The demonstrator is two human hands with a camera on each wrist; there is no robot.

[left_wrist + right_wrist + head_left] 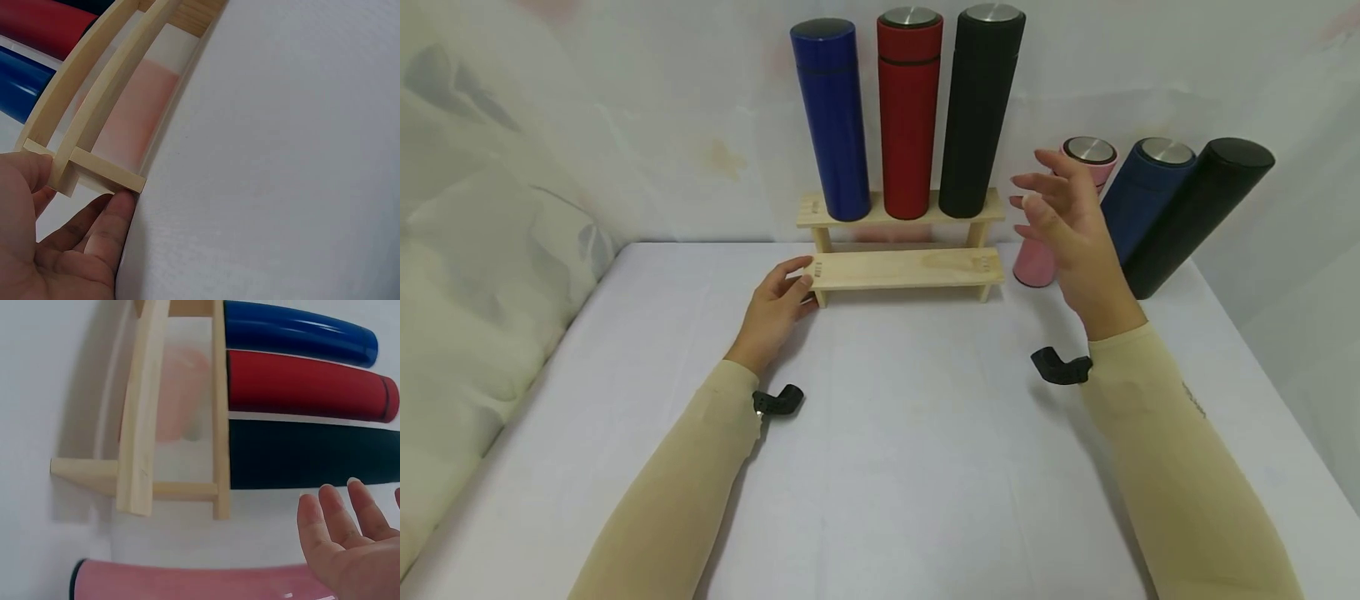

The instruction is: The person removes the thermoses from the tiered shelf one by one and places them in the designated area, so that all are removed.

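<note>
My left hand (772, 310) grips the left end of a two-tier wooden rack (906, 268) at its lower shelf. In the left wrist view the thumb lies at the shelf end and the fingers at the leg (109, 170). On the upper shelf stand a shiny blue thermos (835, 125), a red thermos (910, 125) and a black thermos (981, 125). My right hand (1082, 237) is raised with fingers spread, holding nothing, and overlaps a pink thermos (1036, 265) in the head view. That pink thermos (187, 581) also shows low in the right wrist view.
Right of the pink thermos, a dark blue thermos (1142, 200) and a second black thermos (1198, 217) appear slanted on the white table (910, 442). A pale curtain (662, 125) hangs behind, and draped patterned fabric (475, 292) borders the left side.
</note>
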